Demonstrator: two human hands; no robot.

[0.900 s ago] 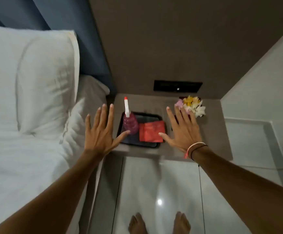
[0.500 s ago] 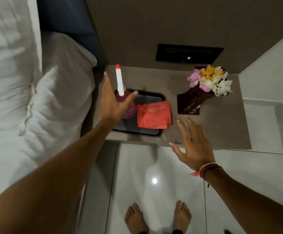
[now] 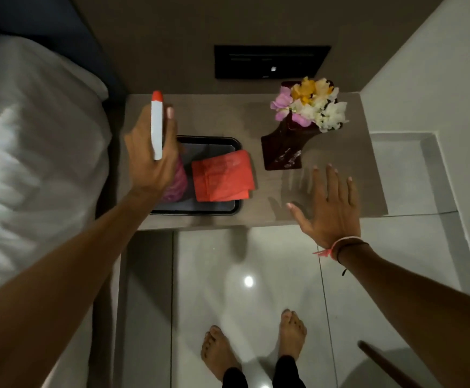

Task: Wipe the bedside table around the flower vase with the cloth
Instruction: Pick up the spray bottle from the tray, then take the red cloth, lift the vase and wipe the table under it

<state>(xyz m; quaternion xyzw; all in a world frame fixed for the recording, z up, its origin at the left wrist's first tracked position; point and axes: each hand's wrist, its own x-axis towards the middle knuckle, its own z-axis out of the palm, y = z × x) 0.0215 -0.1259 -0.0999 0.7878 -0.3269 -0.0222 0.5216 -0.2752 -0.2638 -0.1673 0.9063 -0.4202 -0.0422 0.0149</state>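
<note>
The red cloth [image 3: 222,177] is seen folded flat in the right half of a dark tray [image 3: 208,210], which rests on the left part of the brown bedside table [image 3: 340,197]. No hand is laid on the cloth.

The left hand [image 3: 150,152] is held over the left end of the tray, just left of the cloth, and its grip is closed around the neck of a spray bottle [image 3: 157,127]. The bottle's white nozzle with a red tip is shown rising above the knuckles, and its pink body [image 3: 178,182] is visible below the palm, beside the cloth's left edge. Whether the bottle stands on the tray or is lifted off it cannot be told.

The right hand [image 3: 330,208] is spread flat with fingers apart and its grip open, empty, over the front edge of the table. It lies to the right of the tray and cloth, apart from both, and just in front of the flower vase [image 3: 281,148]. The fingertips are near the vase's base without touching it. Whether the palm touches the table cannot be told.

The dark vase is placed at the right rear of the table, filled with pink, yellow and white flowers [image 3: 312,106]. A white bed [image 3: 32,152] is seen to the left, and bare feet [image 3: 220,351] on a glossy tiled floor [image 3: 228,275] below.
</note>
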